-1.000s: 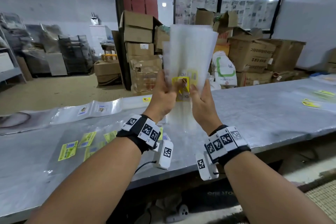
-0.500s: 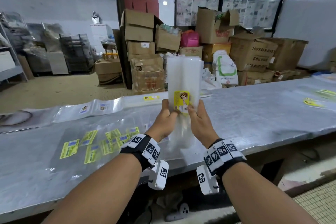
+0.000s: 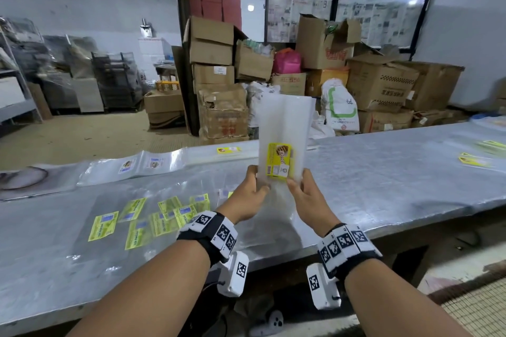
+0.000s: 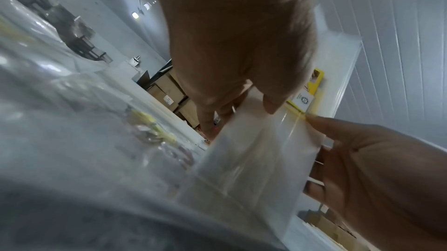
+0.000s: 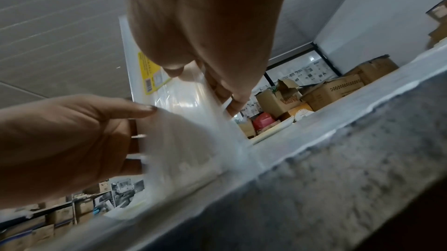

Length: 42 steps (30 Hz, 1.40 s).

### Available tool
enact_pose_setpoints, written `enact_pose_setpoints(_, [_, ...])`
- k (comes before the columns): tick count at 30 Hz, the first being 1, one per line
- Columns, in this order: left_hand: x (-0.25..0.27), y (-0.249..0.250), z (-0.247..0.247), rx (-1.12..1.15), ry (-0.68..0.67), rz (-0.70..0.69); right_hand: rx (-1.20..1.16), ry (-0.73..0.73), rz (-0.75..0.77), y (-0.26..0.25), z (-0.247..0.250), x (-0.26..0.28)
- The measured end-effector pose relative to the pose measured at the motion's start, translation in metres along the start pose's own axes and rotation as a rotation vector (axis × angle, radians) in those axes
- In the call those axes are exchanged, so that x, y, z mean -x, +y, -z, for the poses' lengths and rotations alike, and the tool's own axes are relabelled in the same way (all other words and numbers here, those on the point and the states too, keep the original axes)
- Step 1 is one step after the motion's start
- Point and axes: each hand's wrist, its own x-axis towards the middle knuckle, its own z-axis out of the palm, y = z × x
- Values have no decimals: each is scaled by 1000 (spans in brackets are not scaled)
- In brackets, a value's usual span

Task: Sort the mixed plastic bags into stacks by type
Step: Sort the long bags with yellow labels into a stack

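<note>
A bundle of clear plastic bags (image 3: pixel 284 128) with a yellow label (image 3: pixel 279 160) stands upright, its lower end resting on the steel table (image 3: pixel 383 172). My left hand (image 3: pixel 253 190) grips its left edge and my right hand (image 3: pixel 302 194) grips its right edge, thumbs on the near face. The left wrist view has the bundle (image 4: pixel 254 150) between my left hand (image 4: pixel 241 64) and my right hand (image 4: pixel 362 169). The right wrist view shows the same bundle (image 5: pixel 184 121), my right hand (image 5: pixel 205 44) above it and my left hand (image 5: pixel 72 136) beside it.
Clear bags with yellow-green labels (image 3: pixel 147 217) lie spread on the table at the left. More labelled bags (image 3: pixel 142 165) lie along the far edge, others (image 3: pixel 473 159) at the far right. Cardboard boxes (image 3: pixel 377 82) are piled behind the table.
Both hands have brought the bundle of bags down from chest height to the table, and its bottom edge now rests there. The fanned bags have closed into one squared stack.
</note>
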Motion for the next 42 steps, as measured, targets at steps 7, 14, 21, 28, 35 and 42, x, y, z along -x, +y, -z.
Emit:
enact_pose_setpoints(7, [-12,11,4,111,114,-66,-60,38,81,-23,1,-14])
enact_pose_setpoints(14, [-5,-12,6,-119,-100,59,73,-54,-8,1,3,1])
enact_pose_setpoints(21, [-14,44,59,-63,73,-114,195,-40,89,-22,19,-8])
enact_pose_setpoints(28, [-15,136,157,-125,85,-231,527,-226,143,-73,46,-28])
enact_pose_setpoints(35, [-8,121,180,-225,14,-201,574,-288,131,-102,48,-36])
enact_pose_setpoints(42, [6,89,213,113,294,-128,62,-176,11,-121,64,-51])
